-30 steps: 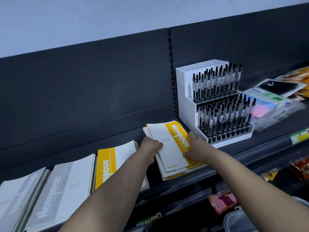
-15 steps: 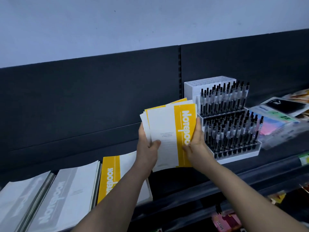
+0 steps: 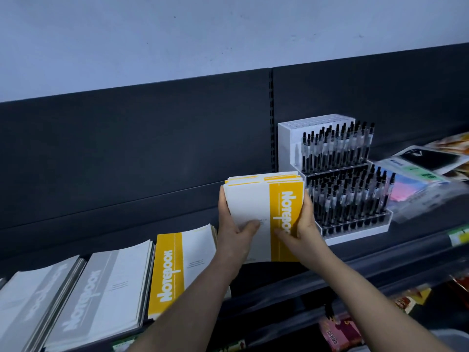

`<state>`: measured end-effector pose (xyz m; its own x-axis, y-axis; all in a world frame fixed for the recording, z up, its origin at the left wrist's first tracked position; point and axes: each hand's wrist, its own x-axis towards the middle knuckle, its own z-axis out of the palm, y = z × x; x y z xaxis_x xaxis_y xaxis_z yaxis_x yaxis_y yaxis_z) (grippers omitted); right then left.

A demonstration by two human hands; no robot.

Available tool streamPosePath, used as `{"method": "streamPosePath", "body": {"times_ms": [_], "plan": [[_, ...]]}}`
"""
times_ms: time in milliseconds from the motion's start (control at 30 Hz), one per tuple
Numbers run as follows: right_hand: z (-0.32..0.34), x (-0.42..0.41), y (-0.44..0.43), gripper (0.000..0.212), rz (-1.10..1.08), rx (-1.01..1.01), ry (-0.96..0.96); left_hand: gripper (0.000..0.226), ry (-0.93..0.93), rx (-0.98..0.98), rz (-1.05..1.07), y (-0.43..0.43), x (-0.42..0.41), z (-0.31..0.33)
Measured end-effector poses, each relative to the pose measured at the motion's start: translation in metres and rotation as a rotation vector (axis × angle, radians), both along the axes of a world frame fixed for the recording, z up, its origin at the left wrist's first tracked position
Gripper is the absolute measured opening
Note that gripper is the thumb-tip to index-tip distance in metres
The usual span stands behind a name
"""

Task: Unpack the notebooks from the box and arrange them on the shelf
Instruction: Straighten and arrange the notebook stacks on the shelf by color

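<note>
A stack of yellow-and-white notebooks (image 3: 256, 199) stands upright at the centre of the frame. Its front cover faces the camera, with a yellow band bearing the word "Notebook" running down the right side. The left grip (image 3: 233, 237) clasps the stack's left edge, its thumb laid across the white part of the cover and its fingers running up the side. The right grip (image 3: 304, 229) clasps the right edge in the same way, its thumb pressed on the yellow band and its fingers along the side. The notebooks' top edges are slightly uneven. The stack's lower edge sits low over the dark shelf (image 3: 380, 260); whether it touches cannot be told.

To the lower left of the held stack, a pile of yellow notebooks (image 3: 182, 262) lies flat on the shelf, partly covered by the left forearm. Farther left, two piles of grey notebooks (image 3: 109, 288) lie side by side, reaching the lower left corner.

Just right of the held stack stands a white stepped pen rack (image 3: 289, 148), filled with black-capped pens (image 3: 337, 153) in two tiers. At the right edge, blurred plastic packets (image 3: 418, 174) lie on the shelf. A dark back panel (image 3: 127, 148) rises behind everything, and a pale wall (image 3: 177, 34) fills the top of the frame. In the lower right, beneath the shelf, pink packets (image 3: 337, 331) show on a lower level.
</note>
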<state>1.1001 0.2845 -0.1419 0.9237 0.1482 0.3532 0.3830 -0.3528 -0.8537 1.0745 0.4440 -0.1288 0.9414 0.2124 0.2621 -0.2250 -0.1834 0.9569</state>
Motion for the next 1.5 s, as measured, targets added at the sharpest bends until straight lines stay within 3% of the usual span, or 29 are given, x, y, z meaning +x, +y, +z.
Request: {"method": "streamPosePath", "body": {"times_ms": [533,700,933,1267,1400,1500], "plan": [[0.017,-0.004,0.005,0.106,-0.065,-0.076,-0.006,0.102,-0.036,0.082,0.011,0.005,0.004,0.005],[0.000,-0.004,0.008,0.093,-0.109,-0.121,0.031,0.093,0.001,0.142,0.039,0.001,0.002,-0.001],[-0.009,-0.005,0.009,0.077,-0.152,-0.015,0.019,0.088,-0.010,0.208,0.101,-0.007,0.000,-0.004],[0.019,0.002,0.013,0.076,-0.203,-0.058,-0.006,0.086,0.024,0.221,0.193,-0.004,0.013,0.011],[0.045,0.028,0.009,0.075,-0.065,-0.175,0.118,0.087,0.173,0.176,0.194,0.014,0.038,0.025],[0.047,0.044,0.009,0.073,-0.029,-0.216,0.320,0.079,0.311,0.175,0.192,0.020,0.045,0.019]]}}
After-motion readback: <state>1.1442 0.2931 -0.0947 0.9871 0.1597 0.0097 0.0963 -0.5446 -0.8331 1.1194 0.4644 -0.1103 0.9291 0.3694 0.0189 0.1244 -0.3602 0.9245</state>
